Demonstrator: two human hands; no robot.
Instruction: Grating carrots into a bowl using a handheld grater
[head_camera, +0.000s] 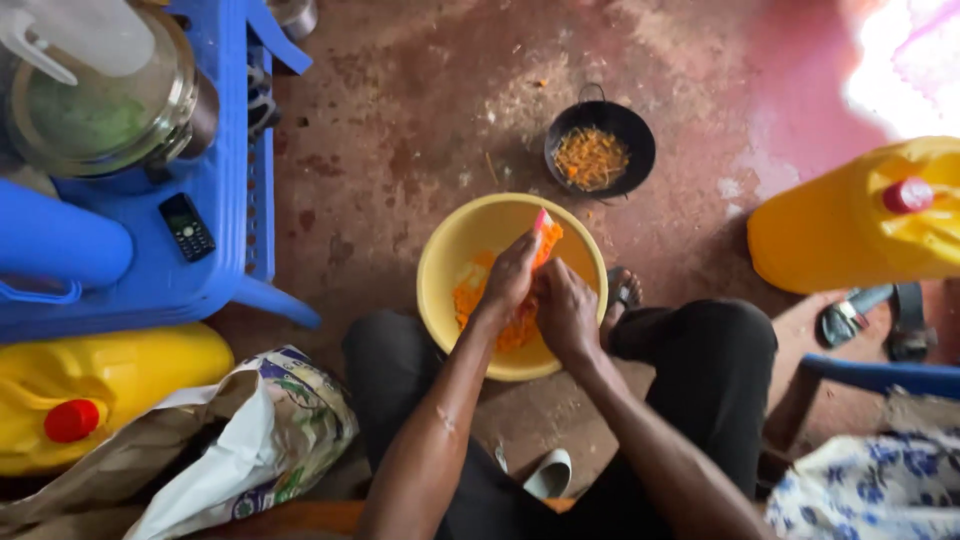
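The carrot stands over the yellow bowl with its long axis running from lower left up to upper right, its orange tip pointing away from the person and toward the black pan; the bowl sits on the reddish floor between the person's knees, with orange shreds lying inside it. At far left a blue plastic stool carries a glass-lidded pot and a small dark phone; below it lie a yellow jerrycan with a red cap and a crumpled patterned bag. The black pan, just beyond the bowl, holds more orange scraps; at far right stands a second yellow jerrycan. Nothing lies between the hands and the bowl. The left hand is curled closed about the carrot's lower part; the right hand is closed too, pressed against the left, perhaps gripping a small blade, though it is hidden.
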